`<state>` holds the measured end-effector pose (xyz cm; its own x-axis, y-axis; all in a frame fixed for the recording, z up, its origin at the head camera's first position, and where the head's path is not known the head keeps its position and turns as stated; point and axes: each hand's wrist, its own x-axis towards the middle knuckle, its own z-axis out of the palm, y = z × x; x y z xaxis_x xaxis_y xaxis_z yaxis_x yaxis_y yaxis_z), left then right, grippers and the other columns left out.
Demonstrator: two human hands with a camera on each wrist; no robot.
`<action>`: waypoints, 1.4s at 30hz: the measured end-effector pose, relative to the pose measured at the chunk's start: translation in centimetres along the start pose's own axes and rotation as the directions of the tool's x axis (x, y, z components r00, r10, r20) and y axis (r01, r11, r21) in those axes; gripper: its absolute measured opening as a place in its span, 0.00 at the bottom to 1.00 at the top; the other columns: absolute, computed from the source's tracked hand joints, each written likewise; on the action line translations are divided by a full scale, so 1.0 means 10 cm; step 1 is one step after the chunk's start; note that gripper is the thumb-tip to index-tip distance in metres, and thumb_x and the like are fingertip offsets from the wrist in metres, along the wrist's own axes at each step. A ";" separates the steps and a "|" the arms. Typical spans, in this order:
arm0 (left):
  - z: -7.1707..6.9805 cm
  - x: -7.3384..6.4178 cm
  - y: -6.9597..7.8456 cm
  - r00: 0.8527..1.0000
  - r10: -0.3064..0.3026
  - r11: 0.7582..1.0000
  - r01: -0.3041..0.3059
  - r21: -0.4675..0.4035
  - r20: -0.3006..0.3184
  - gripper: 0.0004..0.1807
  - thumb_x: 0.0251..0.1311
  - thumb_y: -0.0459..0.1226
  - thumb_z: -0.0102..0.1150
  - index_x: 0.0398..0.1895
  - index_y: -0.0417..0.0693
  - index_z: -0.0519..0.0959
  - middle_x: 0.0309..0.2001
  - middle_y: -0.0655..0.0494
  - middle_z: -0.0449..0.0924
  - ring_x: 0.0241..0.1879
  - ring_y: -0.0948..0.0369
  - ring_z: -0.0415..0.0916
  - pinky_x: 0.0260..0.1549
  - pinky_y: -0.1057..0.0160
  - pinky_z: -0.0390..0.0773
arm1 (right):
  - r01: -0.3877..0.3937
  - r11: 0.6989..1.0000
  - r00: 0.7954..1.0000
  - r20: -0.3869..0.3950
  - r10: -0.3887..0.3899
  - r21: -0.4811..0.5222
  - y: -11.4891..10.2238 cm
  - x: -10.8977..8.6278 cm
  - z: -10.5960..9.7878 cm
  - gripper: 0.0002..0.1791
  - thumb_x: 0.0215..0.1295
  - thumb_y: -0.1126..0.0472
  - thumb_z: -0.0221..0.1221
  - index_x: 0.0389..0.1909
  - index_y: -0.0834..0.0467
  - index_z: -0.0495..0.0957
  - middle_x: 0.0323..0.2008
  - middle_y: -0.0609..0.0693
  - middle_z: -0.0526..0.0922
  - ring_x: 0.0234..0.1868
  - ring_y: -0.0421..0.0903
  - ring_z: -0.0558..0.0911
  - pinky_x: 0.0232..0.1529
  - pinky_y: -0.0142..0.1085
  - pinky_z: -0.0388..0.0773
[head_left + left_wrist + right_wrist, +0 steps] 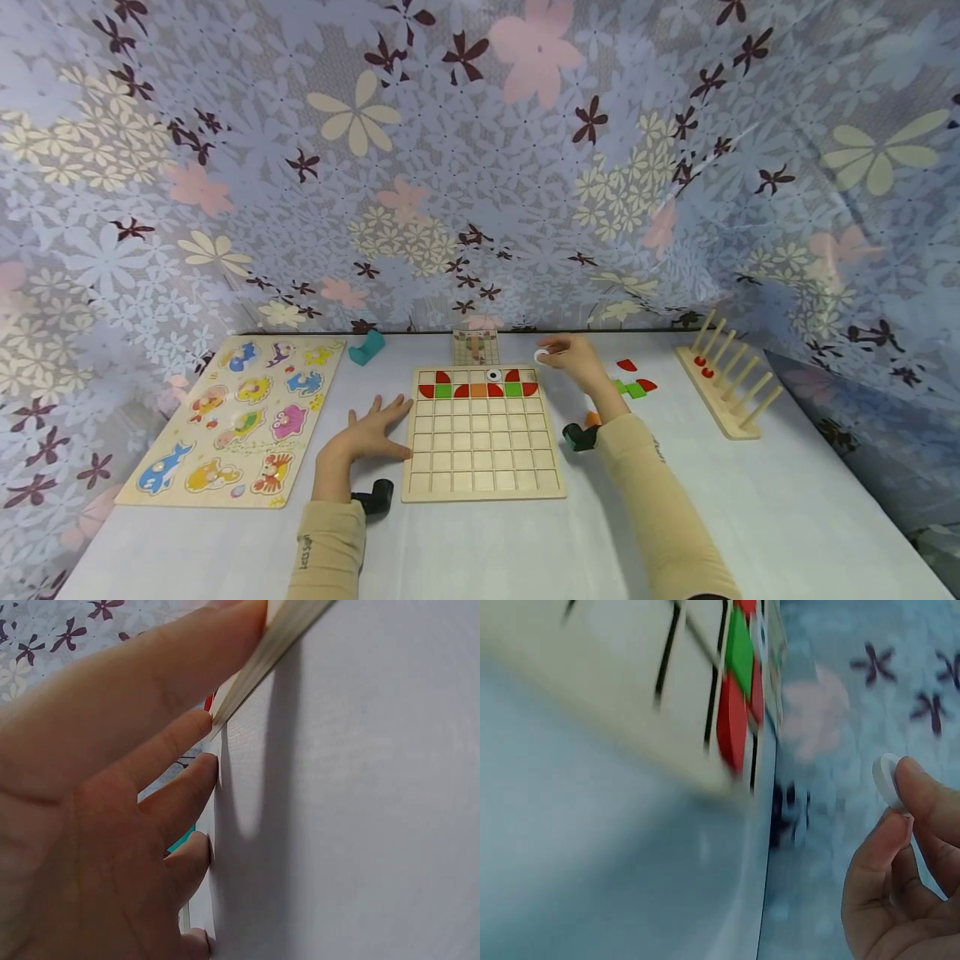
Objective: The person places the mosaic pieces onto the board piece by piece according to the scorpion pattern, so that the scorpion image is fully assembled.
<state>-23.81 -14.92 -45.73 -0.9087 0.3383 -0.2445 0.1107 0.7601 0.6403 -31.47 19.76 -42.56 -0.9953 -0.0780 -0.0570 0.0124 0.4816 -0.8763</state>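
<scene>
A wooden grid board (pixel 480 450) lies flat on the table, its top rows bearing red, green and orange pieces and a round white eye disc (pixel 493 376). My left hand (pixel 369 433) rests at the board's left edge with fingers spread. In the left wrist view its thumb (pixel 187 645) and a fingertip touch the board's side. Past the board's upper right corner, my right hand (pixel 576 360) pinches a white disc (pixel 541 356) between thumb and finger. The right wrist view shows that disc (pixel 887 782) edge-on, above the table.
A patterned card (pixel 476 348) stands behind the board. Loose red and green pieces (pixel 636 389) lie right of it, with an orange piece (pixel 592 418) nearer. A pegged wooden stand (pixel 716 392) is farther right. Left are a sea-animal puzzle (pixel 232 425) and a teal block (pixel 367 347).
</scene>
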 end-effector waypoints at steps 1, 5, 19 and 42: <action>0.00 0.00 0.00 1.000 -0.001 1.000 0.001 0.001 0.000 0.49 0.40 0.40 0.71 0.69 0.45 0.58 0.71 0.45 0.49 0.70 0.41 0.31 0.59 0.33 0.22 | 0.003 1.000 1.000 0.007 -0.003 0.012 -0.03 0.01 0.06 0.20 0.58 0.64 0.61 0.52 0.68 0.75 0.48 0.63 0.74 0.51 0.57 0.72 0.49 0.48 0.74; 0.00 0.00 -0.01 1.000 0.001 1.000 -0.001 0.005 0.001 0.49 0.41 0.40 0.71 0.69 0.45 0.58 0.71 0.44 0.49 0.70 0.41 0.31 0.59 0.33 0.23 | 0.026 1.000 0.999 0.045 -0.027 0.015 -0.16 0.05 0.30 0.18 0.58 0.66 0.60 0.49 0.68 0.77 0.44 0.61 0.74 0.44 0.54 0.73 0.45 0.47 0.76; -0.01 -0.01 0.01 1.000 0.009 1.000 -0.009 0.007 0.000 0.48 0.41 0.40 0.71 0.69 0.45 0.58 0.71 0.44 0.49 0.70 0.40 0.31 0.59 0.32 0.23 | 0.080 0.995 0.985 0.159 -0.069 -0.063 -0.38 0.20 0.95 0.11 0.55 0.67 0.62 0.40 0.63 0.80 0.38 0.56 0.80 0.40 0.50 0.77 0.39 0.38 0.77; -0.03 -0.01 0.01 1.000 0.005 1.000 -0.005 0.015 0.007 0.48 0.42 0.41 0.70 0.69 0.46 0.58 0.71 0.45 0.49 0.70 0.41 0.31 0.59 0.32 0.24 | 0.314 0.771 0.942 0.279 -0.183 -0.553 -0.50 0.34 1.22 0.13 0.62 0.70 0.52 0.37 0.57 0.85 0.51 0.55 0.80 0.62 0.56 0.69 0.53 0.44 0.73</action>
<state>-23.80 -15.06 -45.42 -0.9054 0.3455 -0.2465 0.1211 0.7670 0.6301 -33.77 6.49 -44.20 -0.9136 -0.4057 -0.0268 -0.3560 0.8301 -0.4292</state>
